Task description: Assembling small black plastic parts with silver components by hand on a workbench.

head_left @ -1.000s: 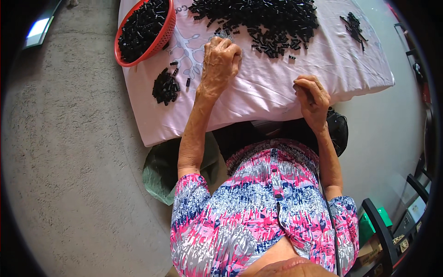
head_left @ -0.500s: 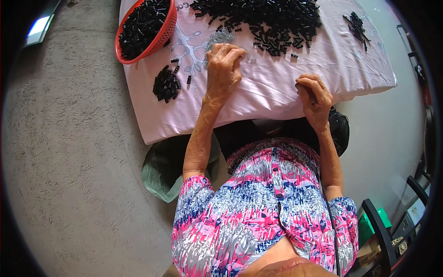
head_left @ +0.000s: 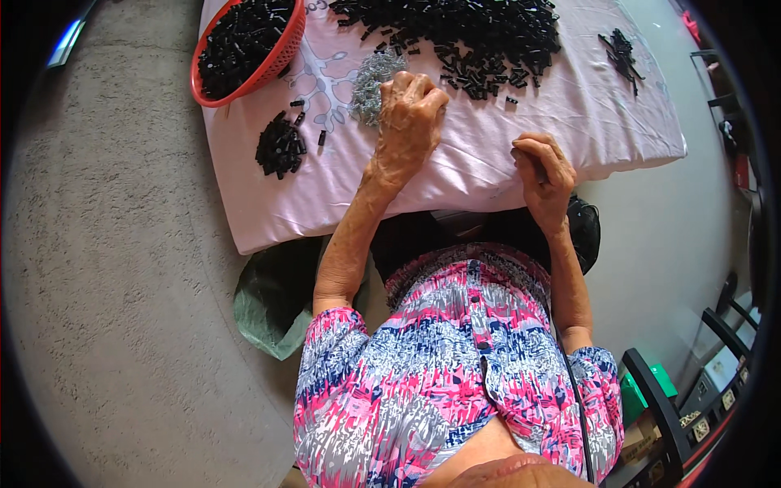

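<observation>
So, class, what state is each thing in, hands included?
Red basket: filled with black pieces.
Large black heap: loose.
Small left heap: loose.
Small right heap: loose.
Silver pile: loose, partly hidden.
Pink cloth: wrinkled.
Green bag: open.
Left hand: fingers bent, grip unclear.
Right hand: fingers curled, grip unclear.

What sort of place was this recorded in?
Possibly a home or small informal workroom: a cloth-covered table bears a heap of small black parts and a red basket, beside a rough grey floor.

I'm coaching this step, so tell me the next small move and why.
Perhaps bring the left hand toward the right hand: the left is bunched by the silvery pile, and the right is curled near the pink cloth's edge. Whether either holds a piece is hidden.
</observation>
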Motion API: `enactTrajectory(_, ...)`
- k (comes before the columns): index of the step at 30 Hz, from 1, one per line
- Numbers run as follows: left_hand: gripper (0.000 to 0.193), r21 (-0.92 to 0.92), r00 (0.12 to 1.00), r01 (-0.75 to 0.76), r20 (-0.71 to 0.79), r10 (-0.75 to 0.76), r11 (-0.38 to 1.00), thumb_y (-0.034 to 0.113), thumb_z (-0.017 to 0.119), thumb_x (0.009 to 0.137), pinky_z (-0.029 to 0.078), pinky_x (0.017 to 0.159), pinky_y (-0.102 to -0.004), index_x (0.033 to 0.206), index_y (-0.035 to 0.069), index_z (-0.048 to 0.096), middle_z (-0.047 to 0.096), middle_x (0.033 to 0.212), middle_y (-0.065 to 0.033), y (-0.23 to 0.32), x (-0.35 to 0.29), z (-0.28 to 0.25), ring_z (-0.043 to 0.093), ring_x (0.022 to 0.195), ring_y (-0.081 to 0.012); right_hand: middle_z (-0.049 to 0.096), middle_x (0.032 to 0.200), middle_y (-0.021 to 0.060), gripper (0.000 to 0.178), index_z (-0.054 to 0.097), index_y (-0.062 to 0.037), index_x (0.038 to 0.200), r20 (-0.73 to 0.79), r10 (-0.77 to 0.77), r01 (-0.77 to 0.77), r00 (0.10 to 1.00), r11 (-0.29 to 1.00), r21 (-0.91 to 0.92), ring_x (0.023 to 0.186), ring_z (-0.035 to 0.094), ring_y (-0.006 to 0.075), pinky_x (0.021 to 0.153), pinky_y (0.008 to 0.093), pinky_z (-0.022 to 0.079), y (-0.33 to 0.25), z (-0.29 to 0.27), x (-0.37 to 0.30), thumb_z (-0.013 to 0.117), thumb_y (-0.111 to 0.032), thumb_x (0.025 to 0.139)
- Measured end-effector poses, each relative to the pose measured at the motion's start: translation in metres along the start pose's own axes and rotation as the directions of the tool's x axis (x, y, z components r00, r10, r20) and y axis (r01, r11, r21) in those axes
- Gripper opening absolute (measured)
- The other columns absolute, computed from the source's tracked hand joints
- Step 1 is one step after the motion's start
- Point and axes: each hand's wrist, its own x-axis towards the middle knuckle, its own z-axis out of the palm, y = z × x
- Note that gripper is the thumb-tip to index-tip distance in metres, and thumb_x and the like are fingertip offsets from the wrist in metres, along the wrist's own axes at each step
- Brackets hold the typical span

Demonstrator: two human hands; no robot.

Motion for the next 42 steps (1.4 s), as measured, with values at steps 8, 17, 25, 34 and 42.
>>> enactTrajectory(8, 0.015, -0.727, 0.932, 0.286, 0.059, -0.358, 0.624, -0.001, 0.07, 0.082, 0.049, 0.06, -0.0277, 0.096, 0.004, 0.066, 0.065, 0.085, -0.0078, 0.048, -0.03, 0.001, 0.063, 0.069, -0.0145, 0.067, 0.082, 0.0053, 0.009, 0.068, 0.0039, 0.094, 0.196, 0.423, -0.466, 0.885, 0.81, 0.356, 0.064, 0.064, 0.0092, 0.054, 0.0217, 0.049, -0.028, 0.01, 0.012, 0.067, -0.002, 0.088)
enactTrajectory(17, 0.011, -0.933, 0.833, 0.335, 0.228, -0.505, 0.13, -0.004, 0.064, 0.089, 0.056, 0.074, -0.0248, 0.1, -0.003, 0.067, 0.068, 0.091, -0.006, 0.058, -0.047, -0.011, 0.066, 0.081, -0.0132, 0.069, 0.075, 0.0084, 0.013, 0.069, 0.0041, 0.093, 0.442, 0.49, -0.66, 0.751, 0.537, 0.526, 0.06, 0.062, 0.0098, 0.054, 0.023, 0.051, -0.025, 0.026, 0.027, 0.069, -0.008, 0.088)
enactTrajectory(25, 0.013, -0.928, 0.778, 0.367, 0.343, -0.526, -0.063, -0.003, 0.062, 0.091, 0.06, 0.077, -0.0299, 0.103, -0.004, 0.067, 0.07, 0.093, -0.0114, 0.05, -0.057, -0.009, 0.07, 0.083, -0.0182, 0.07, 0.076, 0.0082, 0.01, 0.068, 0.0043, 0.095, 0.402, 0.402, -0.56, 0.823, 0.692, 0.455, 0.064, 0.064, 0.0085, 0.056, 0.0211, 0.051, -0.028, 0.036, 0.021, 0.065, -0.005, 0.092)
enactTrajectory(34, 0.013, -0.937, 0.752, 0.344, 0.317, -0.578, -0.067, -0.004, 0.061, 0.091, 0.06, 0.077, -0.0287, 0.103, -0.006, 0.066, 0.07, 0.092, -0.0113, 0.048, -0.057, -0.006, 0.07, 0.082, -0.0184, 0.069, 0.077, 0.0059, 0.014, 0.067, 0.0037, 0.094, 0.37, 0.422, -0.552, 0.828, 0.731, 0.401, 0.064, 0.063, 0.0074, 0.056, 0.0203, 0.051, -0.028, 0.043, 0.023, 0.068, -0.009, 0.09)
enactTrajectory(42, 0.011, -0.936, 0.756, 0.352, 0.289, -0.588, -0.007, -0.004, 0.066, 0.089, 0.059, 0.075, -0.0275, 0.1, -0.005, 0.066, 0.07, 0.091, -0.0108, 0.045, -0.064, -0.004, 0.07, 0.079, -0.0174, 0.068, 0.076, 0.0048, 0.012, 0.069, 0.0038, 0.095, 0.433, 0.417, -0.599, 0.799, 0.612, 0.517, 0.062, 0.061, 0.0072, 0.053, 0.0198, 0.049, -0.026, 0.041, 0.021, 0.069, -0.007, 0.089)
